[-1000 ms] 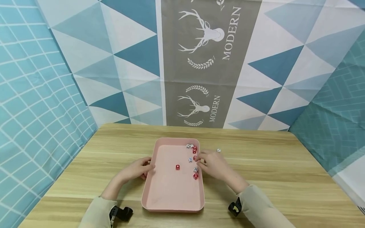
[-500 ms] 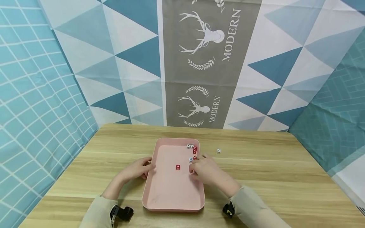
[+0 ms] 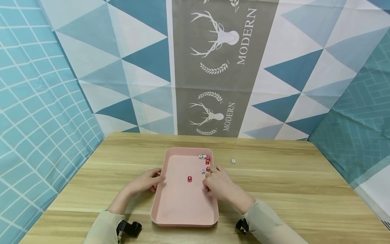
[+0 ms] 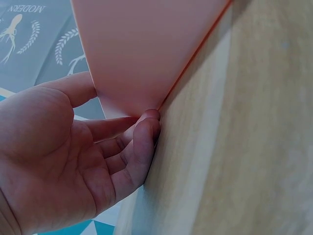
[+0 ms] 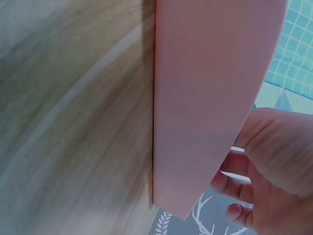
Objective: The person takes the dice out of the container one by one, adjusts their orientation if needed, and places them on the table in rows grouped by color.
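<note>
Dice nr R hand, fingers curled; L hand grips tray.

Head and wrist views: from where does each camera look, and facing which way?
Head: worn on the head, facing forward and down at the pink tray and dice; left grip, right grip and sleeves show.
Left wrist: on that wrist, facing the tray's outer wall; left grip shows, palm side.
Right wrist: on that wrist, facing its opposite outer wall; right grip partly shows.
Shared: both wrist views show the tray, wooden table and printed backdrop.
</note>
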### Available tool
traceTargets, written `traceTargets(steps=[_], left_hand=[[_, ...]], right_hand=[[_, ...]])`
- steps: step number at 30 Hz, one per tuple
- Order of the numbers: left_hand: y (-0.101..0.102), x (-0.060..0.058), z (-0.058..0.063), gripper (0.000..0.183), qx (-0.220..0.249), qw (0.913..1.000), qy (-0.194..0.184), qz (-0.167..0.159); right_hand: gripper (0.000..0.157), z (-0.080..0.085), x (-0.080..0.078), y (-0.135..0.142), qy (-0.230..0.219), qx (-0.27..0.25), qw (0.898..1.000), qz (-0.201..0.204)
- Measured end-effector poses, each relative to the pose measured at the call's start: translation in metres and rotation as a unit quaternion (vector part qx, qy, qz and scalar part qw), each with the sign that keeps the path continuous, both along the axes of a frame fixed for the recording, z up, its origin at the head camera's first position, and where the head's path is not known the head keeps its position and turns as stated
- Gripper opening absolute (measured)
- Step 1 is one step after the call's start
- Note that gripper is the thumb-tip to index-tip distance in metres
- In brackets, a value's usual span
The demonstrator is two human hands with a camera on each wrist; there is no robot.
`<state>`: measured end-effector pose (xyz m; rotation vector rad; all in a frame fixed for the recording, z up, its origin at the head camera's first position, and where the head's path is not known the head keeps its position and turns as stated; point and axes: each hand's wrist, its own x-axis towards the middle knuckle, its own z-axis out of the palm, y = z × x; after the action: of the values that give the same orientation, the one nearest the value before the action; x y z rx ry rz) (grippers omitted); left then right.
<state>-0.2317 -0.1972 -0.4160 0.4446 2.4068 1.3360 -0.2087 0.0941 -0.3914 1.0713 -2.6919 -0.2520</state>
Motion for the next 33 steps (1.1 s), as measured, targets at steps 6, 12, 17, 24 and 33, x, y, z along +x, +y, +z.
traceTargets(steps=[6,12,17,24,33], left_hand=[[0.000,-0.001,-0.001,0.041,-0.002,1.0000,-0.002,0.002],[0.000,0.000,0.001,0.042,-0.001,1.0000,-0.007,0.003],[0.000,0.001,0.003,0.040,0.006,1.0000,-0.007,-0.001],[0.002,0.002,0.002,0.040,0.004,1.0000,-0.005,-0.001],[0.002,0.002,0.001,0.040,0.012,0.9999,-0.003,0.001]], right_hand=[[0.013,-0.002,0.001,0.000,0.018,-0.014,1.000,0.004],[0.008,-0.002,0.000,0.000,0.015,-0.036,0.999,0.002],[0.009,-0.002,0.000,-0.001,0.002,-0.043,0.999,-0.006],[0.009,-0.002,-0.001,0.002,-0.017,-0.067,0.998,-0.010],[0.014,0.004,-0.011,0.016,-0.011,-0.196,0.980,0.013]])
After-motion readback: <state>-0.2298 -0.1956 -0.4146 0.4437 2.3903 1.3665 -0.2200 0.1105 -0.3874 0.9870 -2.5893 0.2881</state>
